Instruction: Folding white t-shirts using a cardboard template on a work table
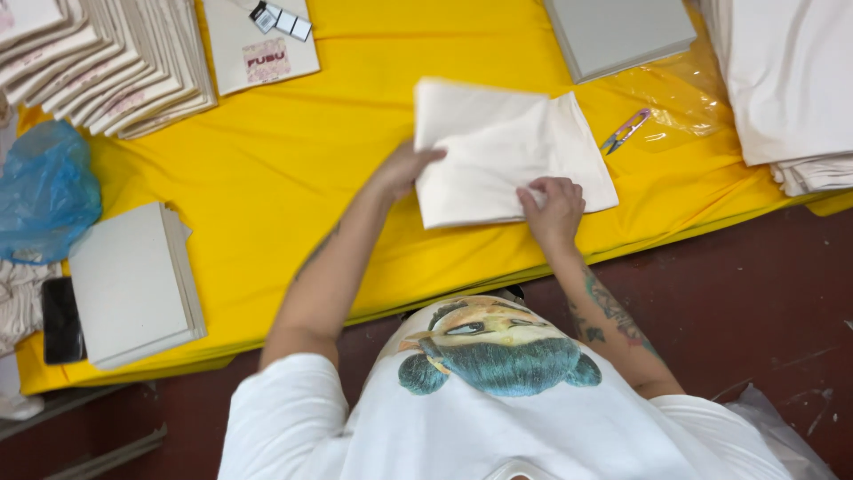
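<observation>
Yellow cloth-covered table [267, 160] carries my folded cream fabric piece [498, 156]; my left hand [404, 169] lies flat pinning its edge while my right hand [553, 209] pinches the lower corner, keeping the fold square.

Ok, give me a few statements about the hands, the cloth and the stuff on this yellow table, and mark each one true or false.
1. Both hands rest on the folded white cloth. True: the left hand is at its left edge, the right hand at its lower edge.
2. The table cover is blue. False: it is yellow.
3. Small thread snips lie right of the cloth. True.
4. The right hand holds the snips. False: they lie untouched on the table.
5. A stack of grey boards sits to the left. True.
</observation>
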